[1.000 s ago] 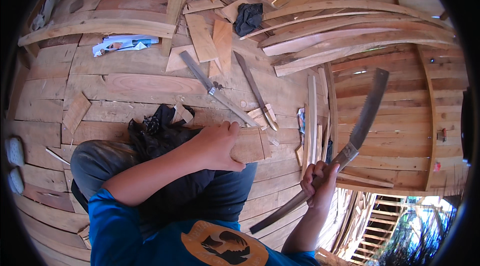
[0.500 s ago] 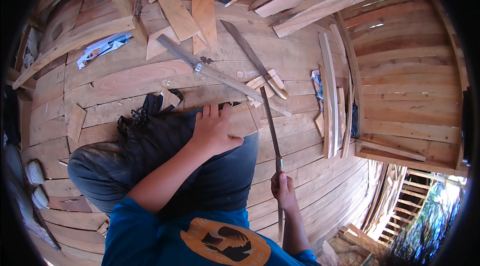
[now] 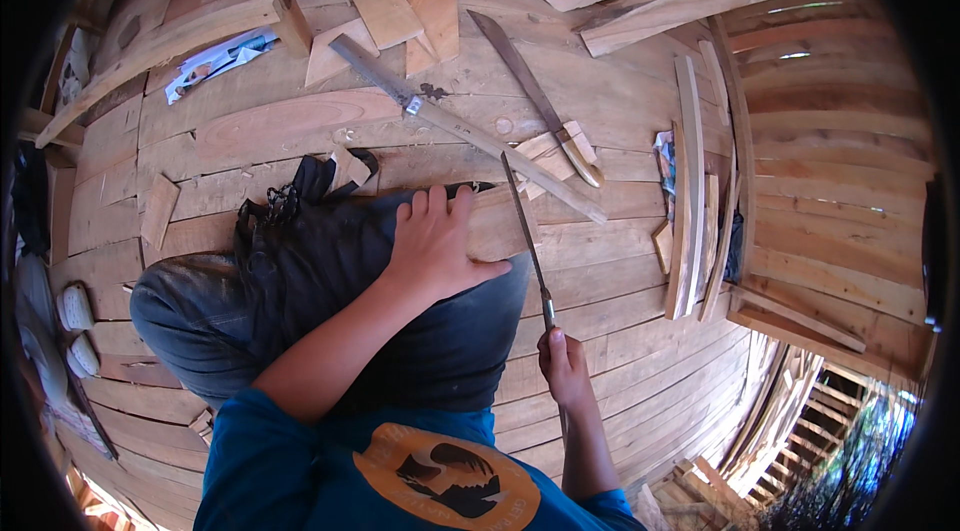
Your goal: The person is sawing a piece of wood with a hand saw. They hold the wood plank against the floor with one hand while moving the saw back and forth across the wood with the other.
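Note:
My left hand [image 3: 430, 249] holds a short wooden block [image 3: 492, 229] down on my thigh, thumb along its near edge and fingers toward the far edge. In my right hand [image 3: 566, 368] is the handle of a handsaw [image 3: 529, 239] with a narrow, toothed blade. The blade points away from me and lies across the right end of the block; whether its teeth touch the wood I cannot tell. A dark cloth [image 3: 305, 261] is draped over my lap, under my left forearm.
Beyond my knees lie a second, long-handled saw [image 3: 375, 68] and a machete-like blade [image 3: 521, 73], its handle beside wood offcuts [image 3: 535, 147]. Flat boards [image 3: 432, 16] lie farther off. Long strips [image 3: 687, 191] stand right, near a plank wall [image 3: 830, 171]. Pale shoes [image 3: 75, 307] sit left.
The handsaw has moved left from beside the block, so its blade now crosses the block's right end. My left hand stays on the block. The whole view has shifted slightly.

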The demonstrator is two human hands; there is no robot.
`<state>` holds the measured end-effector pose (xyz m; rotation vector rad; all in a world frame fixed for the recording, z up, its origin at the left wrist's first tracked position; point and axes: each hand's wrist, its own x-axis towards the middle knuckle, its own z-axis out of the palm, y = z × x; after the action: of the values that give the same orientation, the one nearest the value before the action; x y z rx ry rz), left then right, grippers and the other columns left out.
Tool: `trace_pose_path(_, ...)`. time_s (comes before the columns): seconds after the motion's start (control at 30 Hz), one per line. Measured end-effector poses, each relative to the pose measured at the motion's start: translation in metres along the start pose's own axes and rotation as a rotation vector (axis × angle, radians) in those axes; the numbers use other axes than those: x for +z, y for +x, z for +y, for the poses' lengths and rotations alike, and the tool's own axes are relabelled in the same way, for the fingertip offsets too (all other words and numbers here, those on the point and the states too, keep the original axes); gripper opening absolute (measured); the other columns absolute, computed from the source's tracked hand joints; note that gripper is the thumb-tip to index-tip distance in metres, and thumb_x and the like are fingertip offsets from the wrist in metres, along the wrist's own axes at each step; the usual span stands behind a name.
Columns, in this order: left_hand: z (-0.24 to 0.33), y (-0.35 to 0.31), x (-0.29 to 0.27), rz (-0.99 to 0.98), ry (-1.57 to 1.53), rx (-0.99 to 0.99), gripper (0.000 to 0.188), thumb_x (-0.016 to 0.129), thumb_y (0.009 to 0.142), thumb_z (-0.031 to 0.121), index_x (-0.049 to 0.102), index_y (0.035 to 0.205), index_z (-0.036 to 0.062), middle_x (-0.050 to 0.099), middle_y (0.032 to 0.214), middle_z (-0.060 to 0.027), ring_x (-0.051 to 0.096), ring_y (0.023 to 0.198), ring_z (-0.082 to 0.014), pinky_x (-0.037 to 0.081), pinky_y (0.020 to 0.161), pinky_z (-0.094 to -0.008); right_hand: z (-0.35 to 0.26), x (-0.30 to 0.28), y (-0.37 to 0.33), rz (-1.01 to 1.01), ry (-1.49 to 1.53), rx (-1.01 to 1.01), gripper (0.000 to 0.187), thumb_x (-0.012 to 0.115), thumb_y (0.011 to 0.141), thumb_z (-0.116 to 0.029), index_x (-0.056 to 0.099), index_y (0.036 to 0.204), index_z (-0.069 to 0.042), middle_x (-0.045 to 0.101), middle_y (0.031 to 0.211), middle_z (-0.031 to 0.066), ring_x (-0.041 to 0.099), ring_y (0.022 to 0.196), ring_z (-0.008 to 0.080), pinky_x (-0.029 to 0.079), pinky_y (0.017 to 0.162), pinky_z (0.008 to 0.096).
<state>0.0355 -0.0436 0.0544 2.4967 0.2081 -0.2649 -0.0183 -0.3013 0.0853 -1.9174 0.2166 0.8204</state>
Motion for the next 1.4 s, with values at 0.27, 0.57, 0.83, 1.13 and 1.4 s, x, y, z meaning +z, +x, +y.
trace_pose_path(0.27,-0.004,-0.002,0.004,0.068,0.01,0.068,0.101,0.078,0.061,0.063,0.047,0.13,-0.0024,0.049,0.114,-0.021,0.047,0.108,-0.0367,0.037,0.093,-0.0468,-0.005,0.001,-0.006,0.031,-0.094,0.022,0.052,0.038,0.105,-0.04,0.045,0.067,-0.005,0.037,0.056,-0.0043,0.033,0.053,0.0056,0.027,0.048,0.0271)
trace_pose_path(0.57,-0.006,-0.003,0.007,0.068,-0.028,0.05,0.098,0.079,0.061,0.06,0.047,0.13,-0.0016,0.05,0.112,-0.0211,0.047,0.108,-0.0354,0.037,0.092,-0.0459,-0.016,-0.002,-0.016,0.029,-0.138,0.049,0.055,0.034,0.105,-0.045,0.044,0.065,-0.008,0.034,0.053,-0.0054,0.03,0.048,0.0054,0.023,0.045,0.0261)
trace_pose_path(0.83,-0.009,-0.003,0.007,0.067,0.008,0.093,0.096,0.08,0.062,0.058,0.047,0.13,-0.0003,0.05,0.114,-0.0213,0.048,0.11,-0.0359,0.037,0.092,-0.046,-0.017,0.004,-0.015,0.023,-0.094,0.062,0.055,0.032,0.104,-0.05,0.041,0.066,-0.01,0.032,0.054,-0.006,0.028,0.046,0.005,0.021,0.043,0.0254)
trace_pose_path(1.13,-0.007,0.0,0.011,0.087,-0.028,0.016,0.087,0.081,0.06,0.057,0.05,0.117,-0.0002,0.051,0.114,-0.0202,0.049,0.11,-0.0355,0.038,0.091,-0.0458,-0.022,-0.002,-0.016,0.009,-0.078,0.121,0.054,0.036,0.105,-0.045,0.042,0.065,-0.009,0.034,0.056,-0.0056,0.03,0.051,0.0047,0.023,0.046,0.0261)
trace_pose_path(1.4,-0.011,-0.002,0.015,0.125,-0.021,0.109,0.084,0.082,0.059,0.055,0.051,0.114,-0.0001,0.053,0.113,-0.0195,0.052,0.108,-0.034,0.037,0.091,-0.0447,-0.021,0.004,-0.015,0.005,-0.135,0.058,0.053,0.029,0.105,-0.047,0.043,0.07,-0.01,0.032,0.053,-0.0058,0.028,0.045,0.005,0.021,0.042,0.0241)
